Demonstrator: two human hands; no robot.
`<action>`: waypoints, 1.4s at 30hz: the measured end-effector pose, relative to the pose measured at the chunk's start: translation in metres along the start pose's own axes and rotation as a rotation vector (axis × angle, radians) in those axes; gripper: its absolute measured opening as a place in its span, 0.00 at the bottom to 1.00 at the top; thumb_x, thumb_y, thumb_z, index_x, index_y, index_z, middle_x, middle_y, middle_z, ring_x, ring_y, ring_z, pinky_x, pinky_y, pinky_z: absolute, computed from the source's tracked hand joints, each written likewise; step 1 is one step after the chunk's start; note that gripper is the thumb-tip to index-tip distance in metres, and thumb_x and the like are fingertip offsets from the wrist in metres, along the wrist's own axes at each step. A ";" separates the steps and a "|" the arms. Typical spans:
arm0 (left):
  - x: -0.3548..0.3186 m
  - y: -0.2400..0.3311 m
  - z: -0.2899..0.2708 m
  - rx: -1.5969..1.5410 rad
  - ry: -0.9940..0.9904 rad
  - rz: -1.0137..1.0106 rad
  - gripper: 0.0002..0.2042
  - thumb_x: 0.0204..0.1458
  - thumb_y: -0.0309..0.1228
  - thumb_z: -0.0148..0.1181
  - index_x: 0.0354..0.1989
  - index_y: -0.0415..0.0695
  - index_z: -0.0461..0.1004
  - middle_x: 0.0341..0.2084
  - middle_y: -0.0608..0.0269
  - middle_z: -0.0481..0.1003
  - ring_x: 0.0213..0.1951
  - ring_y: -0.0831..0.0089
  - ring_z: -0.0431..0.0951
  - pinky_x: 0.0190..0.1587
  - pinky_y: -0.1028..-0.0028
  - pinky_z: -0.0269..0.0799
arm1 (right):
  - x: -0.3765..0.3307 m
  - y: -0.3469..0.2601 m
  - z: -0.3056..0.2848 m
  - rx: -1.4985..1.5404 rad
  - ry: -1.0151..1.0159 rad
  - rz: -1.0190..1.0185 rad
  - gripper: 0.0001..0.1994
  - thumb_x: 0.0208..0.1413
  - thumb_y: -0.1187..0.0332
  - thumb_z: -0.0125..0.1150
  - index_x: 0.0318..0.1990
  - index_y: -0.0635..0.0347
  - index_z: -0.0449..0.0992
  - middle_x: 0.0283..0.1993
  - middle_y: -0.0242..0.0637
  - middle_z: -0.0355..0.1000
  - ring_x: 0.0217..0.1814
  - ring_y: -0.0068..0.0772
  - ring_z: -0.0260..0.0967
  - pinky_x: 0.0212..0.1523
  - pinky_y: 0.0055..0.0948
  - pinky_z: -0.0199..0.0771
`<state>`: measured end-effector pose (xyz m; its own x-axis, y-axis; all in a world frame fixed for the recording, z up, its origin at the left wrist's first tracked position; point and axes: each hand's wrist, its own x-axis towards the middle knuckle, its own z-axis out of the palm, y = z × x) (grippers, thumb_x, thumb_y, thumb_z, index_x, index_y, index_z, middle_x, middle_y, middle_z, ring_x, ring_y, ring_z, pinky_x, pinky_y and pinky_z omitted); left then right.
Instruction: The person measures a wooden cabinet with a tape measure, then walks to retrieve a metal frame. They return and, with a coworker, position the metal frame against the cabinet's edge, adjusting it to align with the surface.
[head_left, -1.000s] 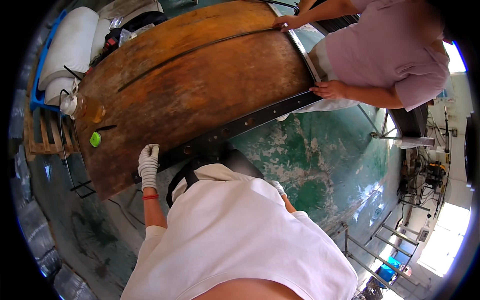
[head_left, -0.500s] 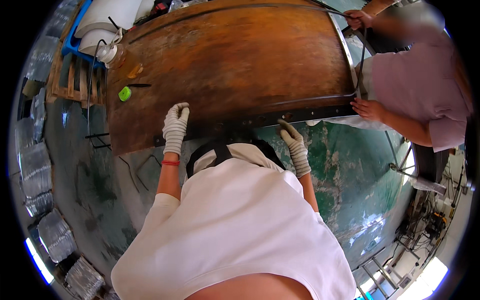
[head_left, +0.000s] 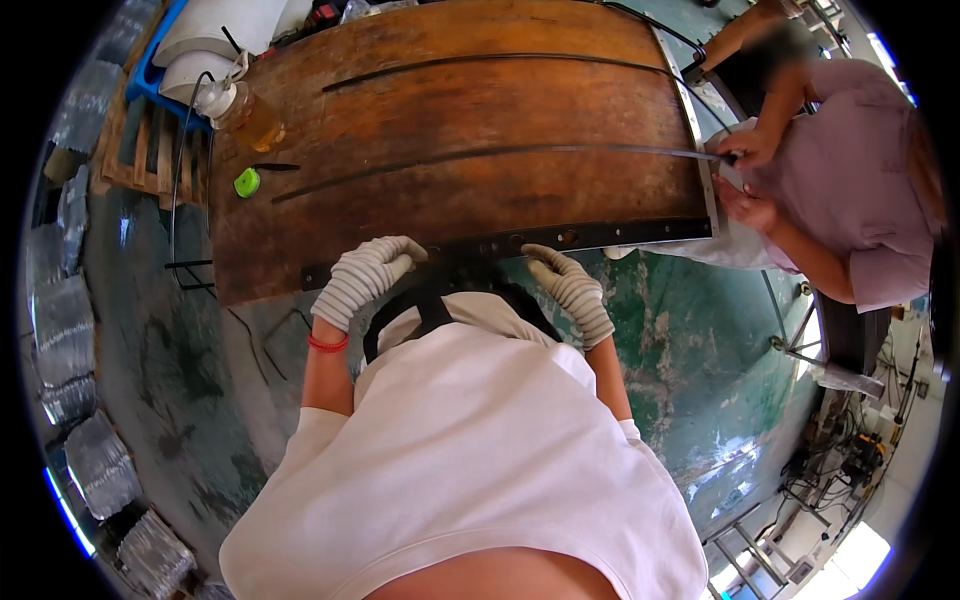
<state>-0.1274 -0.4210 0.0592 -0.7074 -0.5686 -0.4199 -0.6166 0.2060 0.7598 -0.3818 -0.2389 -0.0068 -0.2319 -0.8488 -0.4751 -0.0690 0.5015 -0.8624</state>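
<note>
My left hand (head_left: 368,278), in a striped whitish knit glove, is at the near edge of the brown worktable (head_left: 430,110). Its fingers bend to the right beside the dark perforated metal edge bar (head_left: 620,234), thumb slightly apart, with nothing seen in them. On the other side of my body, my right hand (head_left: 570,288), gloved alike, points its loosely parted fingers at the same bar; it too appears to hold nothing. Whether either touches the bar I cannot tell. Across the tabletop run a nearer thin dark strip (head_left: 480,155) and a farther dark strip (head_left: 490,61).
A co-worker's hand (head_left: 752,146) grips the nearer strip's right end. On the table's left are a green tape measure (head_left: 247,182), a dark slim tool (head_left: 277,167) and a jar of amber liquid (head_left: 250,118). A wooden pallet (head_left: 150,160) stands beyond the left edge.
My left hand has come rightward, its fingers now turned inward; my right hand has shifted slightly left. The co-worker's looped strip is drawn out straighter, and two separate strips now show.
</note>
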 end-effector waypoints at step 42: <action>0.001 -0.083 0.049 0.097 0.216 -0.277 0.14 0.39 0.23 0.44 0.29 0.50 0.78 0.32 0.57 0.76 0.40 0.61 0.74 0.47 0.69 0.67 | -0.001 0.033 0.010 -0.404 0.173 0.061 0.15 0.50 0.71 0.45 0.42 0.47 0.76 0.42 0.36 0.74 0.46 0.38 0.70 0.48 0.29 0.67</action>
<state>-0.0940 -0.4002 -0.0285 -0.4263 -0.7661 -0.4810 -0.8118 0.0894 0.5771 -0.3746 -0.2227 -0.0367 -0.4035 -0.7927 -0.4569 -0.4164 0.6038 -0.6798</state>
